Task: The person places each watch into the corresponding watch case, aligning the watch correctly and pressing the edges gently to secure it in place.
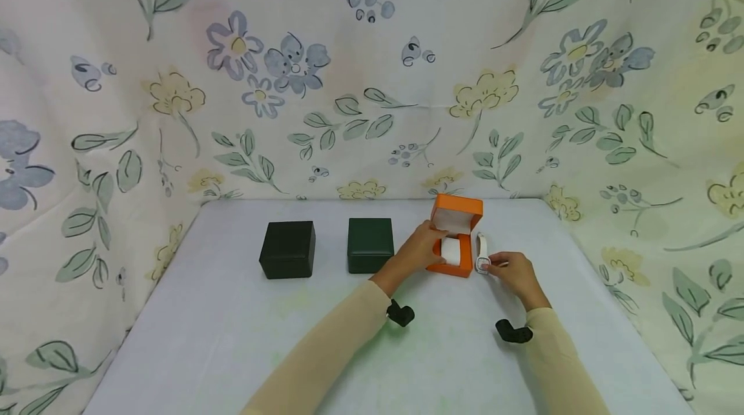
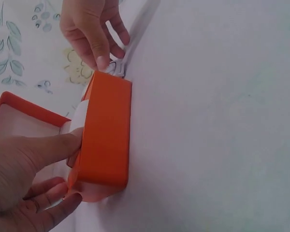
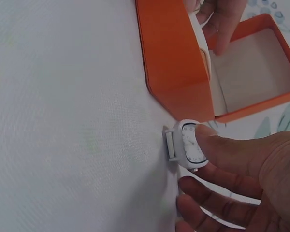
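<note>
An orange watch box sits on the table with its lid raised, a white cushion inside. My left hand grips the box's left wall. In the left wrist view, the thumb reaches in beside the cushion while the other fingers stay at the outside. Just right of the box, a white watch lies with its strap stretched toward the back. Its case is pinched by my right hand, the thumb over the edge of the dial.
Left of the orange box stands a closed dark green box. Farther left is a closed black box. A floral cloth hangs behind the white table.
</note>
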Available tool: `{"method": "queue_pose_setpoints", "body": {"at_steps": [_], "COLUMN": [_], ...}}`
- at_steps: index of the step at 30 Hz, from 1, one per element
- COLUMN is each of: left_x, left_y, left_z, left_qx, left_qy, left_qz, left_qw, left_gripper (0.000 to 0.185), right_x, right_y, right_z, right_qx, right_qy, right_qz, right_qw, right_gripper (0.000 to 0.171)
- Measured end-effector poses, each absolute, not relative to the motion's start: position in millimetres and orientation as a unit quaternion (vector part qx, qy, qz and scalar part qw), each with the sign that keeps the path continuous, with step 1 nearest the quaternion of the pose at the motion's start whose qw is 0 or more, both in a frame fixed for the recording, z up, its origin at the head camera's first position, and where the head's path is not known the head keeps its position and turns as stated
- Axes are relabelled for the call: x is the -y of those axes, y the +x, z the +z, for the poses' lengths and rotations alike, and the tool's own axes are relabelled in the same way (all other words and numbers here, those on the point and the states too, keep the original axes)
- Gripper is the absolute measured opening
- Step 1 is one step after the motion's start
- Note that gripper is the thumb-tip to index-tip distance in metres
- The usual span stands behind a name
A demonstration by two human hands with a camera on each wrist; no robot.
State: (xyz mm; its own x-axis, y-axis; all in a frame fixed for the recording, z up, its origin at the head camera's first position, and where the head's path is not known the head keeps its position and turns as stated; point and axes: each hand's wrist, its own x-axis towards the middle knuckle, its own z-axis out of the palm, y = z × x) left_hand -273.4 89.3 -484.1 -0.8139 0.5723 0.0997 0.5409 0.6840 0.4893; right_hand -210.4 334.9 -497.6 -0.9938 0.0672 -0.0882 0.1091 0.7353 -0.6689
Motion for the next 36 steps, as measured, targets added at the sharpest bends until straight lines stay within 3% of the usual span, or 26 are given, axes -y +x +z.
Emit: {"method": "queue_pose_setpoints", "body": {"at_steps": [10,25,36], "left_x": [-96,-103,-99], "left_y": [-277,-283,-283], "left_z": [-474,-465,-477], "left_qx": [-0.927,-0.937,-0.93], "left_qy": [0.312,0.306,0.337], "left_qz": [0.195,0.125,0.142], "left_qw": [0.068,0.108,0.045], "left_gripper": [0.045,0.059,0.064], "right_x": [-336,-333,-333], "right_y": [-214,-214,-213], "right_z": [-505,-504,-504], "right_qx": [-0.93,-0.933,-0.931], "right_qy": [0.061,0.052,0.051], "right_qz": [-0.359,-0.354,-0.359], "right_qw": [0.049,0.043,0.03], "right_gripper": [0.04,0.037,0.029]}}
